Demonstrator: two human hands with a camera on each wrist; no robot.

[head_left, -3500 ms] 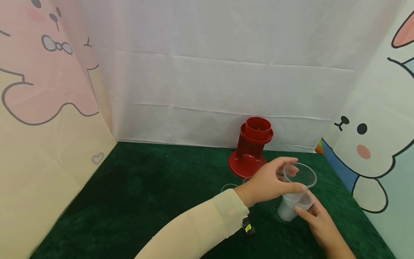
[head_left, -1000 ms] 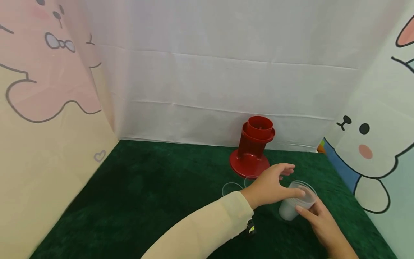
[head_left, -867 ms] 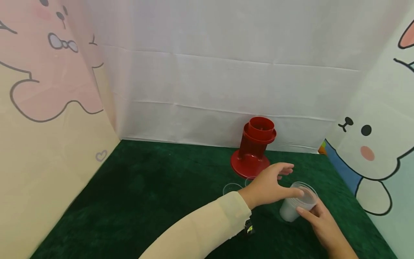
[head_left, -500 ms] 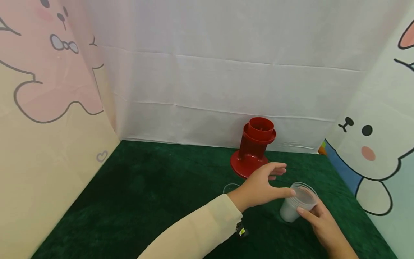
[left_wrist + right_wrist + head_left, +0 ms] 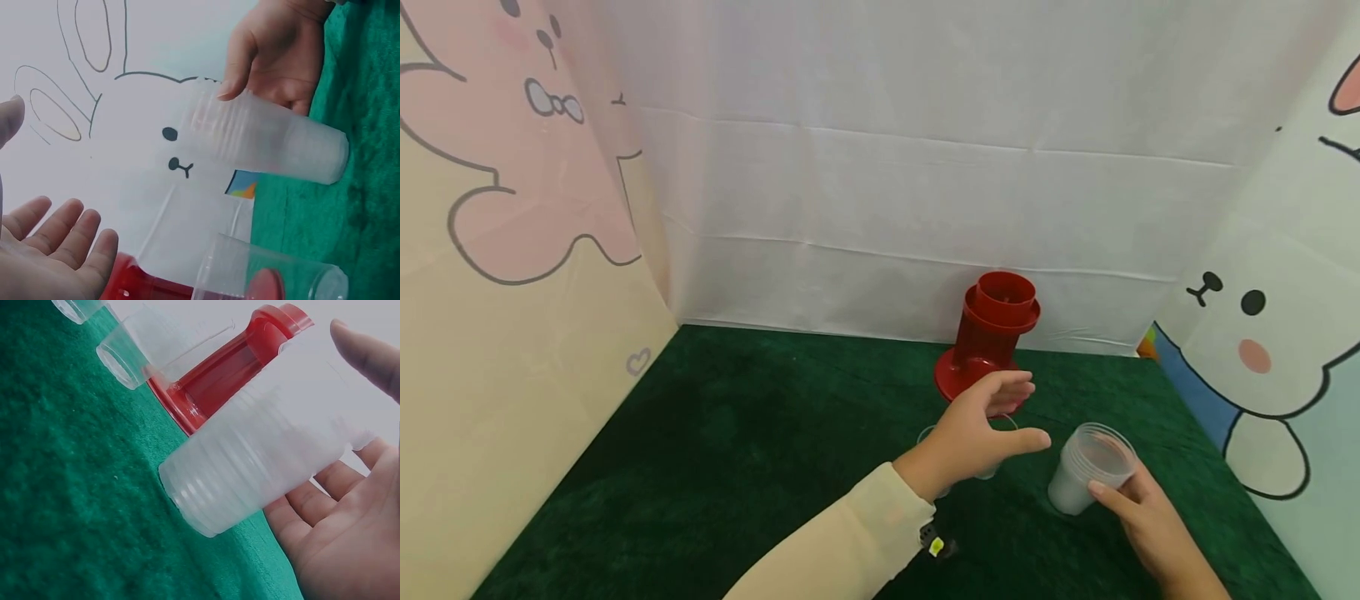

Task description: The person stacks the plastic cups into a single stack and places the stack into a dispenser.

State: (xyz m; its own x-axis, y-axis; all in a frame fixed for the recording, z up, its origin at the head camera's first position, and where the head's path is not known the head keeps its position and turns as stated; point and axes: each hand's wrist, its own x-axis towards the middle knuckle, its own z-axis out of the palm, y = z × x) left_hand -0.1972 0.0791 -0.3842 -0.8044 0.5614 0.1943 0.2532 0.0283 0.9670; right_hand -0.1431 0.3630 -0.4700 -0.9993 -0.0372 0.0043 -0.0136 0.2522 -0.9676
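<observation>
My right hand (image 5: pixel 1150 521) holds a stack of nested clear plastic cups (image 5: pixel 1070 485) at the table's right, thumb in front. In the right wrist view the stack (image 5: pixel 231 462) tilts across, fingers along its side. My left hand (image 5: pixel 966 437) is apart from the stack, thumb and fingers spread, with nothing between them. A single clear plastic cup (image 5: pixel 303 275) stands near the left hand, and the hand partly hides it in the head view. Another clear cup (image 5: pixel 78 307) shows at the right wrist view's top edge.
A red stand (image 5: pixel 988 337) with a wide round base and a ringed top stands behind the left hand, near the white back curtain (image 5: pixel 850 183). Green cloth (image 5: pixel 760 450) covers the table. Printed curtains (image 5: pixel 1247 333) hang at both sides.
Earlier my left hand lowered a clear cup into the stack. That cup now sits nested; the left hand has let go and moved left towards the loose cups. The right hand keeps its hold.
</observation>
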